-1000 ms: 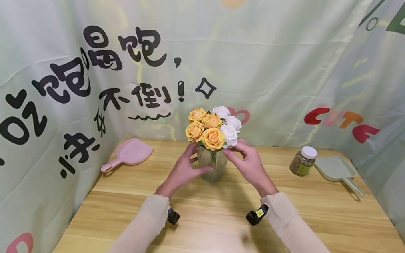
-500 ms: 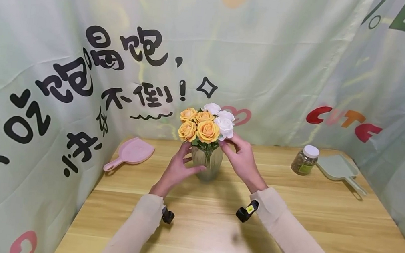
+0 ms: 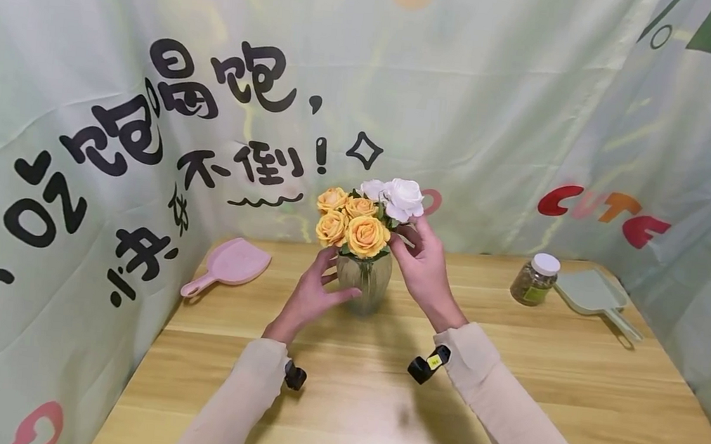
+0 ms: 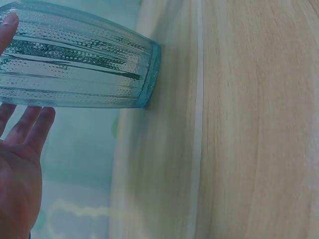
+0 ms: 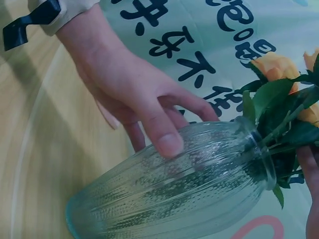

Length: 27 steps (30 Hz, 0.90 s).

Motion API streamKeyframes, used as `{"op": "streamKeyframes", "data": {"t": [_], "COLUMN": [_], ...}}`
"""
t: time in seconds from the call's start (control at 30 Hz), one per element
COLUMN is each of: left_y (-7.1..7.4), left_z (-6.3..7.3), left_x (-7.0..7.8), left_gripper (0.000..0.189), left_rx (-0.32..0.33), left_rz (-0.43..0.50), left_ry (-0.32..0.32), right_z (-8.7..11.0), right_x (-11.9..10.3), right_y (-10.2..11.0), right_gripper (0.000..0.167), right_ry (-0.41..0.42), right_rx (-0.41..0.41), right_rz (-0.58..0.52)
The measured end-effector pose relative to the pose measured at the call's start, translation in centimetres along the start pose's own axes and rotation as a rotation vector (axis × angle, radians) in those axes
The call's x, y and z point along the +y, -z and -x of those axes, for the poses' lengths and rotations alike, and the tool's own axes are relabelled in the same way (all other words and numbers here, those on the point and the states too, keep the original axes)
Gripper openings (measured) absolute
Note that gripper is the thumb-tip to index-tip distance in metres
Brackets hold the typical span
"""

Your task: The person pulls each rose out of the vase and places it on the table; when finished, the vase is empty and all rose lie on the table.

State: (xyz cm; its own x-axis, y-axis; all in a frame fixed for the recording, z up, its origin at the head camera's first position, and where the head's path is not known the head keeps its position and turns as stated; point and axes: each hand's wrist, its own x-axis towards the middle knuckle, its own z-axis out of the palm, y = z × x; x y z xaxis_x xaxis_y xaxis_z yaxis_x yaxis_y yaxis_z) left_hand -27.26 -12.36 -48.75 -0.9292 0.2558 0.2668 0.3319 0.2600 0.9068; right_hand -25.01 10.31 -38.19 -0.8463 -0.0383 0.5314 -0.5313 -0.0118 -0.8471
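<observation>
A ribbed clear glass vase [image 3: 370, 287] stands upright on the wooden table. My left hand [image 3: 314, 289] grips its side, thumb across the front and fingers along the left; the left wrist view shows the vase's base [image 4: 149, 74] on the table. Several orange-yellow roses [image 3: 367, 237] with green leaves [image 5: 271, 97] fill the vase's mouth. My right hand [image 3: 424, 267] pinches a white rose [image 3: 403, 198] from below, right of the vase's rim. Behind it shows another white rose [image 3: 372, 189]. The held stem is hidden by the fingers.
A pink dustpan-shaped tray with a handle [image 3: 237, 264] lies at the back left. At the back right stand a jar with a white lid [image 3: 534, 280] and a grey-green pan-shaped tray [image 3: 590, 293]. Printed cloth [image 3: 478, 120] hangs behind the table.
The white rose in my right hand has risen and come forward from the other blooms. My left hand still holds the vase, which shifted slightly left in the view earlier.
</observation>
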Motion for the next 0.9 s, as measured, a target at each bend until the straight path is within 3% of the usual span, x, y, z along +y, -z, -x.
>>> {"op": "streamKeyframes", "data": {"t": [0.23, 0.47, 0.9], "left_y": [0.0, 0.0, 0.1], "left_z": [0.0, 0.1, 0.3], "left_x": [0.0, -0.2, 0.0], "left_gripper": [0.103, 0.102, 0.098], "left_rx": [-0.003, -0.015, -0.023], "left_rz": [0.023, 0.044, 0.014], "left_ry": [0.007, 0.010, 0.017], "right_z": [-0.1, -0.5, -1.4], "right_x": [0.1, -0.8, -2.0], "right_y": [0.0, 0.0, 0.7], "right_gripper": [0.039, 0.038, 0.066], "right_ry": [0.019, 0.096, 0.117], "right_rx": [0.007, 0.024, -0.007], "right_rz": [-0.034, -0.019, 0.009]}}
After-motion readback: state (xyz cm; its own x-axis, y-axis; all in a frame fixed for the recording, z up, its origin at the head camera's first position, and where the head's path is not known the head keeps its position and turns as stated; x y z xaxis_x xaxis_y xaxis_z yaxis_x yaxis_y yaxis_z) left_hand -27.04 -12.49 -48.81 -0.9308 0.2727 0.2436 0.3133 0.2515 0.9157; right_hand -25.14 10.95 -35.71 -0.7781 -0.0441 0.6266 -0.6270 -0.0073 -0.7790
